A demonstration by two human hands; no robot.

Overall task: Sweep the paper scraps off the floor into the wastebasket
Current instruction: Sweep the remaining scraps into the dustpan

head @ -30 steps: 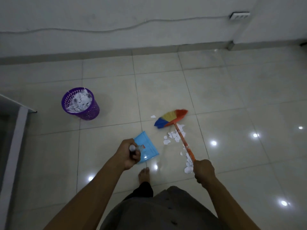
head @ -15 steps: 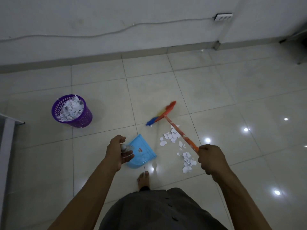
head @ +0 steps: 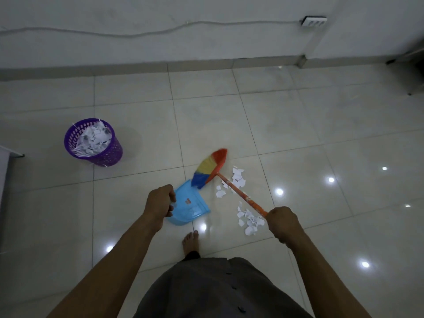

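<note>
The right hand [head: 283, 222] has its fingers curled tight round the near end of the orange handle of the broom [head: 209, 168]; the handle runs away and leftward from those fingers to the red, yellow and blue bristles, whose blue tip meets the far corner of the dustpan [head: 192, 206] in this view. The left hand [head: 159, 204] has its fingers curled at the dustpan's near left side, gripping it there, though the pan's own handle is hidden beneath the hand; the blue pan lies just beyond and right of those fingers, with a few white flecks on it. The paper scraps [head: 251, 220] lie on the tiled floor [head: 298, 125] in two loose clusters; one sits just left of the right fingers, beneath the handle; the other lies farther out along the handle, right of the bristles. The purple wastebasket [head: 109, 154] stands upright well beyond the left fingers and off to their left, heaped with white scraps; a bare foot [head: 190, 241] is planted between the two hands, nearer the body.
</note>
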